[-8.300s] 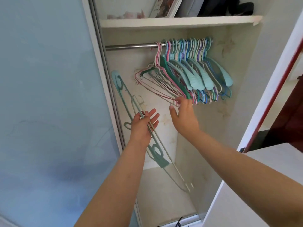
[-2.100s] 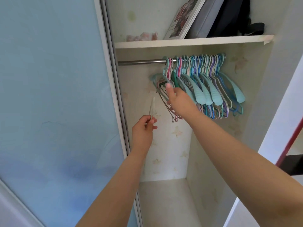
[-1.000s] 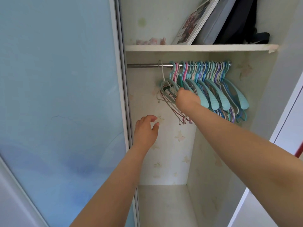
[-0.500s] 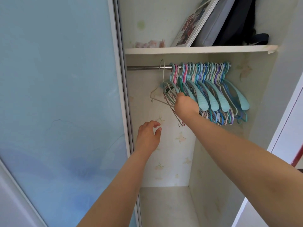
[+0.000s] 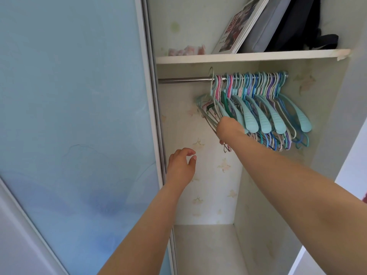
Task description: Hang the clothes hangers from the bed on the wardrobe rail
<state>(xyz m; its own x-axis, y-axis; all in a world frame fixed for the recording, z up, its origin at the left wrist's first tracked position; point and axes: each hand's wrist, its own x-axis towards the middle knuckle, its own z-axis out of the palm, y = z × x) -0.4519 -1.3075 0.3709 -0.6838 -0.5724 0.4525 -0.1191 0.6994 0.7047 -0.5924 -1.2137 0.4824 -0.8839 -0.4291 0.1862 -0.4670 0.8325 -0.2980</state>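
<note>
Steel rail (image 5: 184, 79) spans the wardrobe just below the shelf (image 5: 252, 56) in the upper centre of the frame; the clothes hangers (image 5: 264, 108) hang packed along its right half. The right hand (image 5: 228, 127) reaches into the leftmost hangers at centre frame; its fingers are hidden behind the knuckles, so its grasp cannot be determined. The left hand (image 5: 181, 167) hangs below and to the left, fingers loosely curled, holding nothing.

Risks:
- The thin wire hangers (image 5: 210, 120) at the left of the bunch sit skewed and interlaced. Pulling one is likely to drag its neighbours off the rail.
- One pale hook (image 5: 212, 76) stands tilted above the others and may not be fully seated.

Clearance: the left part of the rail is bare. The sliding door (image 5: 79, 116) edge bounds movement at left; the shelf limits lift above.
</note>
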